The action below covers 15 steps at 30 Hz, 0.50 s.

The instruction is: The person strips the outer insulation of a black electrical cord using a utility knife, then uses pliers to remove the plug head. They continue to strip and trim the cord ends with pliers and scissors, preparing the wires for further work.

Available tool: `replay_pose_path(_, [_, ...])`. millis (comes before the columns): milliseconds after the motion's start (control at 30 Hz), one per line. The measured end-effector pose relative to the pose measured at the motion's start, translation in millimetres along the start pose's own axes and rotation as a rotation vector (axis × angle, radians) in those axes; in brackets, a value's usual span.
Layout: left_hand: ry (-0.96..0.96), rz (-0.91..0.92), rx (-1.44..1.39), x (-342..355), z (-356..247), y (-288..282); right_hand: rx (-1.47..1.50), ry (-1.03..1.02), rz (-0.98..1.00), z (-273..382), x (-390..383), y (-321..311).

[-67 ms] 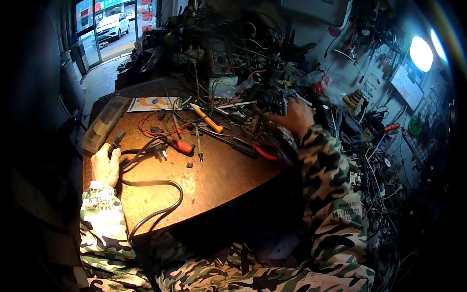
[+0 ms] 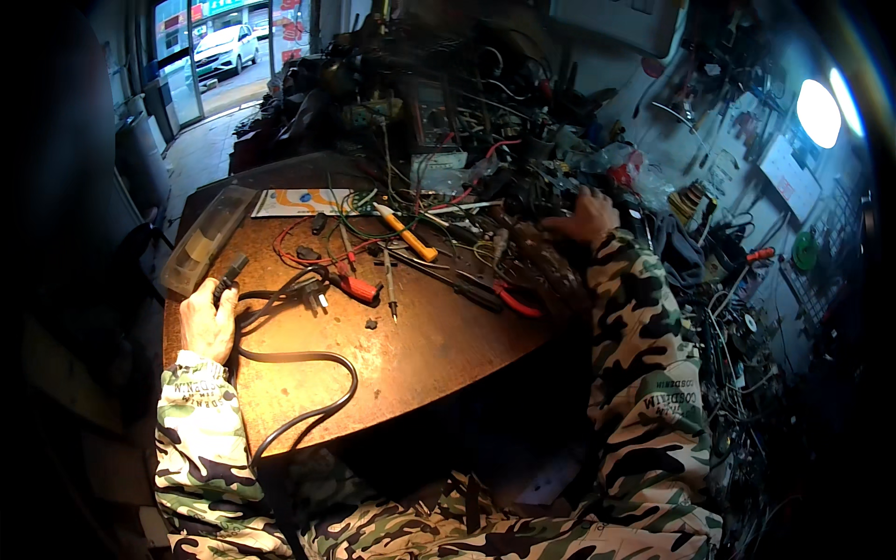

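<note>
Workbench near edge (image 2: 401, 359): slants away from near left to far right, with bare lamplit wood just behind it.
Black power cord (image 2: 347, 383): hangs over the near edge toward the left, sweeps through a wide bend on the wood, then runs back beside the left hand.
Left hand (image 2: 207, 322): rests by the left edge, closed around the cord's black connector (image 2: 233, 271).
Connector axis: points mainly toward the far edge, leaning slightly right, protruding past the left fingers; well apart from the right hand.
Bare wood: stretches rightward from the left hand to the near edge, crossed only by the cord's bend.
Mains plug (image 2: 317, 299): lies right of the connector, prongs showing.
Red clip (image 2: 359, 288): sits just right of the plug.
Slender probe (image 2: 392, 289): lies lengthwise, tip toward the near edge.
Red-handled pliers (image 2: 516, 301): lie close to the right end of the near edge.
Clear plastic tray (image 2: 207, 243): runs along the left edge, just beyond the connector.
Yellow tool (image 2: 411, 236): lies aslant farther back.
Right hand (image 2: 588, 219): reaches over dark clutter at the far right corner; cannot tell whether gripping anything.
Printed sheet (image 2: 299, 203): lies flat near the far edge.
</note>
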<state>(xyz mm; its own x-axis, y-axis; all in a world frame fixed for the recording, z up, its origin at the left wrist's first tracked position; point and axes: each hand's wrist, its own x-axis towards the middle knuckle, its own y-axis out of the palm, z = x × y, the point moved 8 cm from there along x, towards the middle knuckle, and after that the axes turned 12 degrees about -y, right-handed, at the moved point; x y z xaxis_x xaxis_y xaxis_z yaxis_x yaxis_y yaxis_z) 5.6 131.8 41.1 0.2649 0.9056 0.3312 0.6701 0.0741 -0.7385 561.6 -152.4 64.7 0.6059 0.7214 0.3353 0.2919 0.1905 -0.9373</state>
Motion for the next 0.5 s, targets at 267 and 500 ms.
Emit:
replay_pose_path(267, [-0.004, 0.056, -0.103, 2, 0, 17, 0.782, -0.238, 0.274, -87, 66, 107])
replay_pose_path(500, [-0.149, 0.195, -0.234, 4, -1, 17, 0.440, -0.213, 0.193, -93, 80, 91])
